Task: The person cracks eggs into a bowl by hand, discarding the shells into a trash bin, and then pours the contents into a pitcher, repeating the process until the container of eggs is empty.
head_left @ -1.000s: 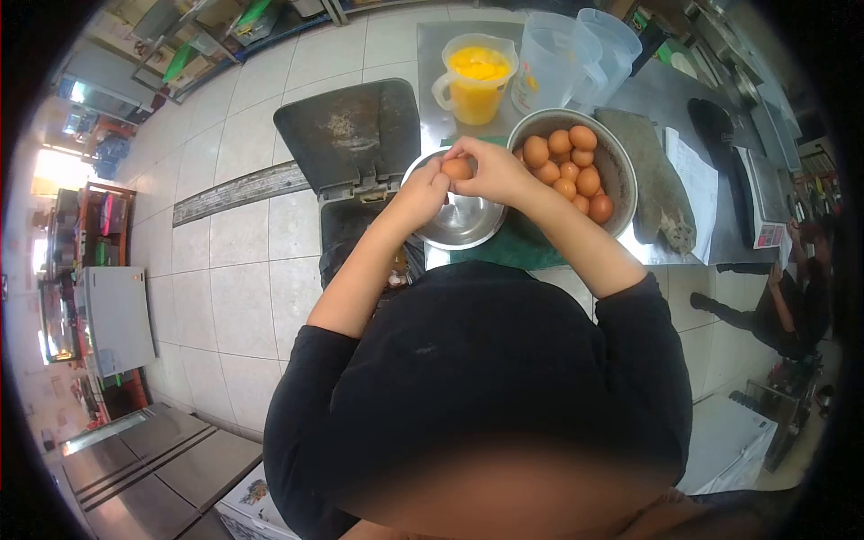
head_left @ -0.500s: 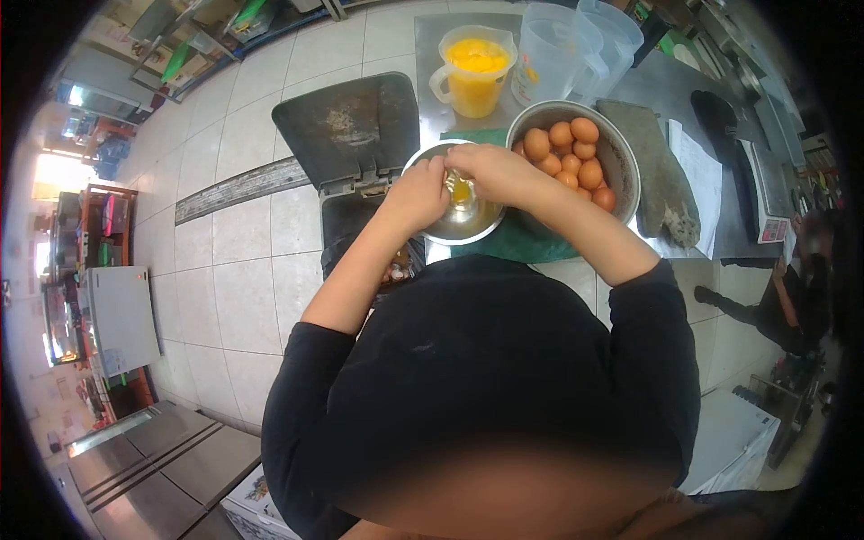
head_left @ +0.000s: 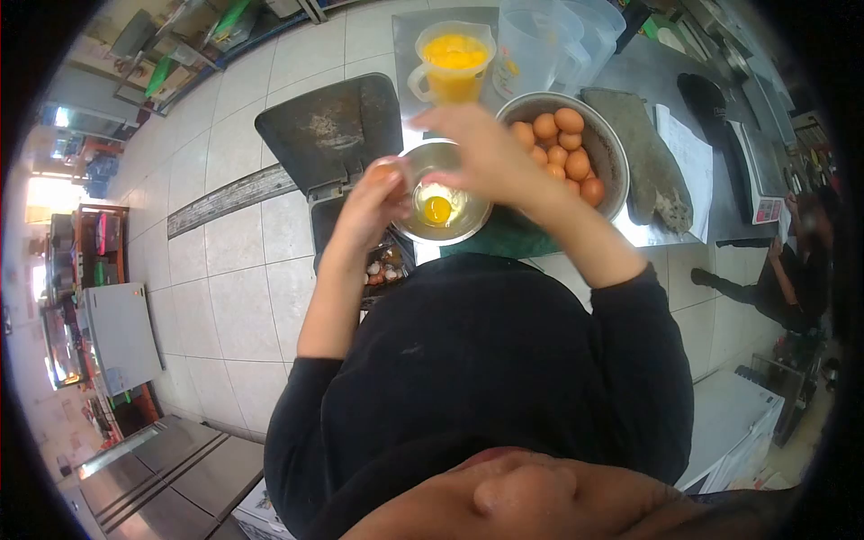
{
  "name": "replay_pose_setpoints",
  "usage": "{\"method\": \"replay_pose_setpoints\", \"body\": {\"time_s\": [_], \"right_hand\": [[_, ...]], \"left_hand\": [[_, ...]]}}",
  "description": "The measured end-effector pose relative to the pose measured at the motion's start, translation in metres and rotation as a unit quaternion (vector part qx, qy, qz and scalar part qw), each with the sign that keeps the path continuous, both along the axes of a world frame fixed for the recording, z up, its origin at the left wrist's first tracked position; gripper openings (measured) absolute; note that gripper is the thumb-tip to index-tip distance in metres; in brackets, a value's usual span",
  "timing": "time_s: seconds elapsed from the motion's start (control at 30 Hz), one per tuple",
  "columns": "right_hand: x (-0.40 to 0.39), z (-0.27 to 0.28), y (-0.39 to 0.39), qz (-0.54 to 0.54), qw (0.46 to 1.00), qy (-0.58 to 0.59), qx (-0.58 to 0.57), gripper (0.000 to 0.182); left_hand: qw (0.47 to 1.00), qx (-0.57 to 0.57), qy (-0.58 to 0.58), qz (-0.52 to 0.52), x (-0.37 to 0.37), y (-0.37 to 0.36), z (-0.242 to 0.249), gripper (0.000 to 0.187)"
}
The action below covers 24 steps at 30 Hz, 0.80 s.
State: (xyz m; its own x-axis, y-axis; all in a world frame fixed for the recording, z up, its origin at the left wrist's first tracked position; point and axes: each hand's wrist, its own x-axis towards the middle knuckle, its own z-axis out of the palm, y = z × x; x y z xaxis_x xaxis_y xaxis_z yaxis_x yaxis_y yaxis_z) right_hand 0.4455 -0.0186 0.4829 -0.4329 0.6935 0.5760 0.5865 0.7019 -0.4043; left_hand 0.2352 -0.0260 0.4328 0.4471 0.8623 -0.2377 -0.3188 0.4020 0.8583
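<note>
My left hand (head_left: 367, 209) is closed round an eggshell (head_left: 385, 171) at the left rim of a steel bowl (head_left: 481, 220). Inside this bowl lies a raw egg (head_left: 437, 210), its yolk whole in clear white. Over the bowl's upper right edge, my right hand (head_left: 481, 153) is blurred by motion, thumb and fingers apart, with nothing seen in it. To its right stands a larger round pot (head_left: 619, 148) holding several brown eggs (head_left: 558, 155). A clear jug (head_left: 454, 85) of yellow egg is just beyond my right hand.
Below my left hand, an open bin (head_left: 328, 216) holds several shells, its dark lid (head_left: 333, 117) raised. Plastic jugs (head_left: 531, 54) stand behind the pot. Right of it lie a grey cloth (head_left: 625, 135) and papers (head_left: 684, 171). Another person (head_left: 792, 279) is at far right.
My hands have moved apart from over the bowl. The left went left with an eggshell; the right lifted up and away. The raw egg now lies uncovered in the bowl.
</note>
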Motion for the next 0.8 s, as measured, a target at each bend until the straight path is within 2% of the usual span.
{"method": "replay_pose_setpoints", "body": {"time_s": [0.03, 0.07, 0.1, 0.13, 0.17, 0.2, 0.23, 0.27, 0.3, 0.33, 0.37, 0.4, 0.43, 0.47, 0.5, 0.6, 0.63, 0.67, 0.7, 0.73, 0.77, 0.8], "right_hand": [[0.02, 0.002, 0.002, -0.037, 0.999, 0.01, -0.004, 0.053], [0.04, 0.006, 0.003, -0.165, 0.983, -0.016, -0.074, 0.05], [0.061, 0.008, 0.004, -0.288, 0.946, -0.043, -0.143, 0.047], [0.087, -0.001, 0.012, -0.342, 0.915, -0.102, -0.191, 0.044], [0.111, -0.014, 0.018, -0.392, 0.874, -0.162, -0.237, 0.04], [0.127, -0.029, 0.019, -0.39, 0.874, -0.166, -0.237, 0.04], [0.139, -0.046, 0.02, -0.358, 0.882, -0.22, -0.213, 0.038], [0.148, -0.058, 0.022, -0.327, 0.886, -0.27, -0.186, 0.037], [0.154, -0.067, 0.023, -0.326, 0.887, -0.271, -0.184, 0.037], [0.158, -0.074, 0.022, -0.3, 0.924, -0.203, -0.125, 0.036], [0.161, -0.078, 0.022, -0.272, 0.951, -0.134, -0.063, 0.036], [0.159, -0.074, 0.023, -0.271, 0.951, -0.136, -0.062, 0.036], [0.157, -0.069, 0.024, -0.202, 0.911, 0.183, -0.31, 0.034], [0.154, -0.062, 0.025, -0.099, 0.717, 0.47, -0.506, 0.032], [0.145, -0.053, 0.024, -0.099, 0.718, 0.467, -0.506, 0.032], [0.096, -0.023, 0.009, 0.052, 0.551, 0.659, -0.509, 0.035], [0.08, -0.017, 0.006, 0.052, 0.551, 0.66, -0.508, 0.035], [0.065, -0.012, 0.003, 0.008, 0.696, 0.56, -0.449, 0.033], [0.055, -0.009, 0.003, -0.037, 0.816, 0.439, -0.374, 0.031], [0.049, -0.011, 0.005, -0.037, 0.817, 0.439, -0.372, 0.031], [0.045, -0.017, 0.007, -0.013, 0.963, 0.204, -0.176, 0.028], [0.043, -0.023, 0.009, 0.011, 0.998, -0.054, 0.039, 0.026]], "left_hand": [[0.998, 0.042, 0.052, 0.014, -0.018, -0.006, 0.005, 0.035], [0.984, 0.084, 0.155, -0.001, -0.042, -0.011, 0.005, 0.041], [0.985, 0.082, 0.154, -0.001, -0.064, -0.015, -0.001, 0.041], [0.916, 0.15, 0.371, -0.035, -0.083, -0.02, -0.013, 0.047], [0.795, 0.208, 0.567, -0.067, -0.092, -0.026, -0.024, 0.054], [0.797, 0.204, 0.565, -0.066, -0.092, -0.036, -0.029, 0.054], [0.686, 0.19, 0.698, -0.079, -0.091, -0.044, -0.033, 0.061], [0.554, 0.172, 0.81, -0.091, -0.091, -0.047, -0.034, 0.068], [0.554, 0.171, 0.81, -0.089, -0.092, -0.045, -0.034, 0.068], [0.691, 0.142, 0.708, -0.041, -0.093, -0.043, -0.035, 0.071], [0.805, 0.108, 0.583, 0.009, -0.094, -0.04, -0.035, 0.073], [0.806, 0.107, 0.582, 0.011, -0.096, -0.037, -0.037, 0.073], [0.812, 0.137, 0.567, 0.021, -0.098, -0.035, -0.04, 0.071], [0.817, 0.167, 0.551, 0.032, -0.098, -0.033, -0.043, 0.068], [0.819, 0.166, 0.549, 0.034, -0.095, -0.03, -0.042, 0.068], [0.793, 0.215, 0.569, 0.028, -0.078, -0.017, -0.024, 0.062], [0.799, 0.246, 0.548, 0.03, -0.069, -0.014, -0.016, 0.06], [0.803, 0.276, 0.527, 0.032, -0.059, -0.01, -0.009, 0.059], [0.803, 0.277, 0.527, 0.032, -0.051, -0.007, -0.004, 0.059], [0.793, 0.315, 0.521, 0.022, -0.043, -0.004, 0.001, 0.056], [0.782, 0.353, 0.514, 0.013, -0.035, -0.001, 0.005, 0.054], [0.786, 0.365, 0.499, 0.009, -0.027, 0.0, 0.01, 0.052]]}}
